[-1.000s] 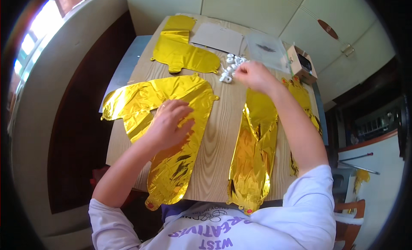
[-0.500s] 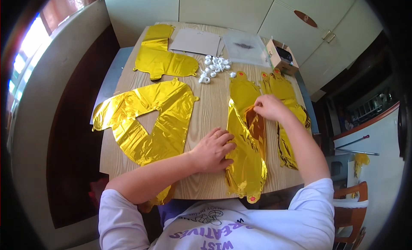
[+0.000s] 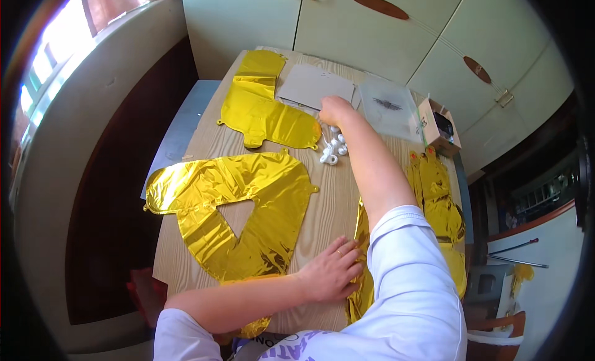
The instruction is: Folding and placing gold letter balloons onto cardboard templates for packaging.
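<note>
1. Gold foil, folded long, lies under the fingers of the left hand point(image 3: 331, 271) at six o'clock on the tabletop (twelve is the far edge). Fingers slightly parted, resting on its left side; ring on one. Call this the folded foil point(image 3: 364, 283); right arm and sleeve cover much of it, so its full outline is lost.
2. Right hand point(image 3: 335, 111) at twelve, fingers curled in. Tips hard to make out; cannot tell whether anything is pinched.
3. White rolls point(image 3: 333, 159) just on the near side of the right hand, in one cluster. At least four distinct; the forearm hides part, so no exact count.
4. Holed foil point(image 3: 279, 193) at nine: one large piece, one triangular gap. Left forearm crosses its near end; a bit shows again beyond the arm, by the shirt.
5. Bent foil point(image 3: 260, 106) at eleven: one, lying flat, its near corner close to the rolls.
6. Right-hand foil point(image 3: 437, 193) at three: two red spots at the far end. Layers overlap and the sleeve cuts in; one piece or several, cannot tell.
7. Grey-white card point(image 3: 313, 85) at twelve, beyond the right hand; sheets stacked, number unclear.
8. Clear plastic sheet point(image 3: 387, 116) at one: one, with one dark mark.
9. Box point(image 3: 431, 128) between one and two: one, dark object inside, kind unclear.
10. Table point(image 3: 310, 262): one, wood-grained, near edge mostly behind arms and shirt.
11. Off the table at four: chair point(image 3: 514, 327), one, cut off by the dark lens rim.
</note>
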Motion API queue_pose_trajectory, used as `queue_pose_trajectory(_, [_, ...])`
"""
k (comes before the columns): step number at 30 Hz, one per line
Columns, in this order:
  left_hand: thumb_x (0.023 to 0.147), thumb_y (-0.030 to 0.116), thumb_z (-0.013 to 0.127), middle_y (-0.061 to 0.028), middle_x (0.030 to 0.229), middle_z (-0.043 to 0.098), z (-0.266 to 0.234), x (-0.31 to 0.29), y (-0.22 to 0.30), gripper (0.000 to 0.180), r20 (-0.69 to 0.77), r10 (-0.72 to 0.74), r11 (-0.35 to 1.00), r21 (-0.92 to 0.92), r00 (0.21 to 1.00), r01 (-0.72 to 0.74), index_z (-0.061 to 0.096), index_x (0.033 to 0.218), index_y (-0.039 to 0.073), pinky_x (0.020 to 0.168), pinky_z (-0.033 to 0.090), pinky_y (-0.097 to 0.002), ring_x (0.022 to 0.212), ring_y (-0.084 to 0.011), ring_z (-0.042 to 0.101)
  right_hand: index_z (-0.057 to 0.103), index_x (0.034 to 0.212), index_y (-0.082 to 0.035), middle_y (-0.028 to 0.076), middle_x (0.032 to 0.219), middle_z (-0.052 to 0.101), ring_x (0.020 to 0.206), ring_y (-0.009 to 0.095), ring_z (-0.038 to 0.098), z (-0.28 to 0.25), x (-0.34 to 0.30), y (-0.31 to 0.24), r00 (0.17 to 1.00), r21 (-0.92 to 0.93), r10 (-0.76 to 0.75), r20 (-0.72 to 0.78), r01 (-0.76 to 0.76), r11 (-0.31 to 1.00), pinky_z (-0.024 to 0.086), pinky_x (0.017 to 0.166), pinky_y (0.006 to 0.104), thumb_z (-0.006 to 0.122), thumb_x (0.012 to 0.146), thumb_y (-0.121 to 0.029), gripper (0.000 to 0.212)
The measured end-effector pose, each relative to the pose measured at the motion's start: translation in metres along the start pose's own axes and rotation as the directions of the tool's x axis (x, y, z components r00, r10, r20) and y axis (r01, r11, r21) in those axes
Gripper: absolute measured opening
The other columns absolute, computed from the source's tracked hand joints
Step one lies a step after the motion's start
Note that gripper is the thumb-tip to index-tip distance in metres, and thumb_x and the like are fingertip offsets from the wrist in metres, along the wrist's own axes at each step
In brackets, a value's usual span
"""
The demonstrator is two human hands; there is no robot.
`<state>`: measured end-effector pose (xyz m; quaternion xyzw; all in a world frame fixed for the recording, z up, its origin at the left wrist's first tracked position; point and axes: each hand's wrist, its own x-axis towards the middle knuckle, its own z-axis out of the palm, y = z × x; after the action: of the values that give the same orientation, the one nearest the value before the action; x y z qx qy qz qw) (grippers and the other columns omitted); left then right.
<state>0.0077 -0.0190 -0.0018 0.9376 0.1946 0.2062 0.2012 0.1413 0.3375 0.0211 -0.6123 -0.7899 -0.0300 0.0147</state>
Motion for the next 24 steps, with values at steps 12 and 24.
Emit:
queue_pose_trajectory(12, [0.091, 0.039, 0.064, -0.0161, 0.136, 0.056, -0.002, 0.000, 0.000, 0.054, 0.048, -0.029, 0.999, 0.041, 0.998, 0.027, 0.059, 0.134, 0.008, 0.120, 0.024, -0.0591, 0.137, -0.0360, 0.044, 0.076, 0.087, -0.012, 0.011, 0.087, 0.075, 0.073, 0.034, 0.069, -0.099, -0.047, 0.055, 0.488, -0.171, -0.068, -0.870, -0.169, 0.971, 0.054, 0.067, 0.0499, 0.063, 0.088, -0.021, 0.016])
queue_pose_trajectory(24, [0.086, 0.007, 0.062, -0.0147, 0.128, 0.058, -0.016, -0.054, 0.047, 0.036, -0.070, -0.004, 0.998, -0.066, 0.998, -0.001, 0.060, 0.123, 0.008, 0.116, 0.028, -0.0624, 0.127, -0.0338, 0.054, 0.063, 0.116, -0.005, 0.009, 0.099, 0.074, 0.074, 0.016, 0.073, -0.073, -0.495, -0.028, 0.838, 0.816, 0.307, 0.451, -0.249, -0.521, 0.062, 0.064, 0.0301, 0.070, 0.095, -0.016, 0.024])
